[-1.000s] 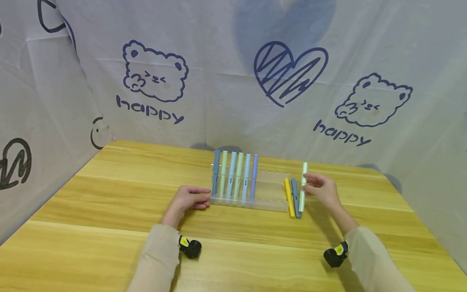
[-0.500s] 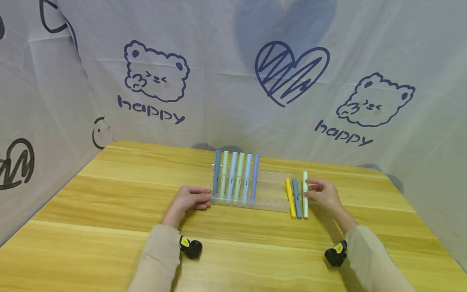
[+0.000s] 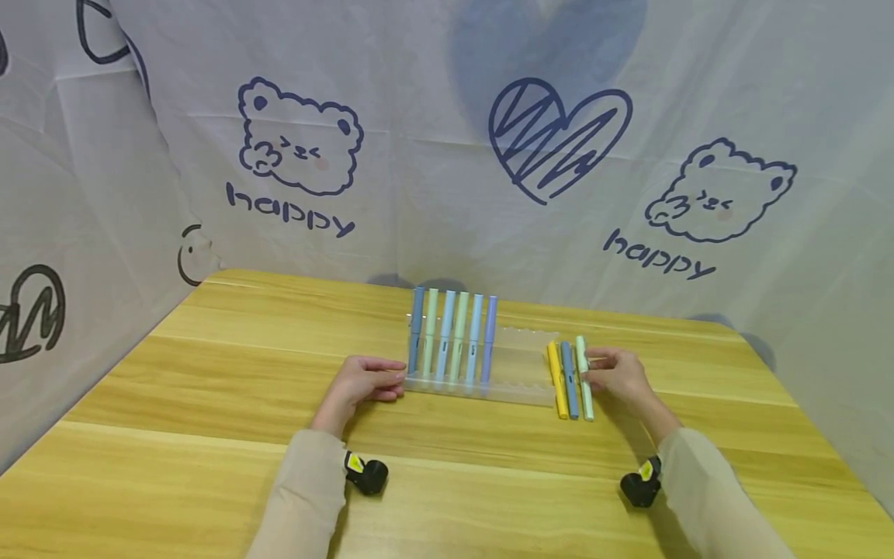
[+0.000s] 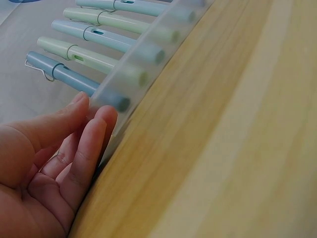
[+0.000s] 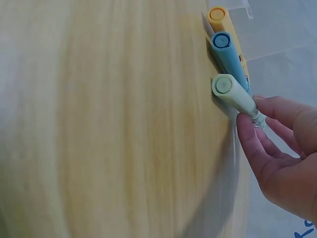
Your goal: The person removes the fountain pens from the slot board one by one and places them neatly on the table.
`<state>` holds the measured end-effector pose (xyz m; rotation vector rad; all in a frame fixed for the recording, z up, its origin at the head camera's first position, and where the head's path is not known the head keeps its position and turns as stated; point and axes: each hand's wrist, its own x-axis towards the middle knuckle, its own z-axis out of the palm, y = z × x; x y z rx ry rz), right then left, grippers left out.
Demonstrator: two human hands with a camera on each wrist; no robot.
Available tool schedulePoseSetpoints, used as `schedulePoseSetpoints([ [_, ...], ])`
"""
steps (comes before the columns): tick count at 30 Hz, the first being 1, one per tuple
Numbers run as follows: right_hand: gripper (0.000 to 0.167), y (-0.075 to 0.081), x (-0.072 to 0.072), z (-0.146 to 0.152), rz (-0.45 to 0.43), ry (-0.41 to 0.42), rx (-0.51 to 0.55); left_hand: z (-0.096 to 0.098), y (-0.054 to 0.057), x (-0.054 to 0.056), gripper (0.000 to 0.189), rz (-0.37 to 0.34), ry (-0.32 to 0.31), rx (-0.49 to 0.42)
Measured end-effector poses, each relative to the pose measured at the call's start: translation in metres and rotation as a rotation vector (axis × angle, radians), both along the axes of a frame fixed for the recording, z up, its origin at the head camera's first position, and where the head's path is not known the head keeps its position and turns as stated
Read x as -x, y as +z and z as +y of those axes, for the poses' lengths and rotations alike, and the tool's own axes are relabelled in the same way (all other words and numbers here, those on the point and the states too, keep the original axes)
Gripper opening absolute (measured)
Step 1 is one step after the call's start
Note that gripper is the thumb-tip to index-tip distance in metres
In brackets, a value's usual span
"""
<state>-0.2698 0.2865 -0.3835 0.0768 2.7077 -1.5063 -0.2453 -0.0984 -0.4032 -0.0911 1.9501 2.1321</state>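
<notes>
A clear plastic pen rack [image 3: 520, 394] stands mid-table, with several pens in a row across its left part: dark blue, light green [image 4: 94, 61], light blue and, at the right end of the row, a purple pen [image 3: 488, 341]. My left hand [image 3: 362, 379] grips the rack's left end between thumb and fingers. At the rack's right end, a yellow pen [image 3: 557, 380] and a blue pen [image 3: 570, 380] lie side by side on the table. Right of them, my right hand [image 3: 620, 376] pinches a pale green pen [image 5: 235, 94] between thumb and fingers, its near end close to the tabletop.
The wooden table [image 3: 489, 489] runs back to a white cloth [image 3: 426, 155] printed with bears and a heart. Each wrist carries a small black camera [image 3: 366, 475]. The rack's right part shows bare notches.
The pale green pen has come down toward me and to the table beside the blue pen, its top now leaning left. My left hand stays on the rack.
</notes>
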Motion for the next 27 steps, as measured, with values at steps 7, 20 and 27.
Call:
schedulePoseSetpoints([
  [7, 0.039, -0.0003, -0.0006, -0.0003, -0.018, -0.001, -0.013, 0.0005, -0.0005, 0.0006, 0.029, -0.006, 0.004, 0.006],
  [20, 0.035, 0.0003, -0.0008, -0.0042, -0.026, 0.002, -0.058, 0.0, 0.0006, 0.0002, 0.029, -0.003, -0.001, 0.012],
  [27, 0.036, 0.0008, -0.0017, -0.005, -0.022, -0.007, -0.047, -0.0002, 0.0008, 0.0002, 0.029, -0.007, -0.003, 0.011],
])
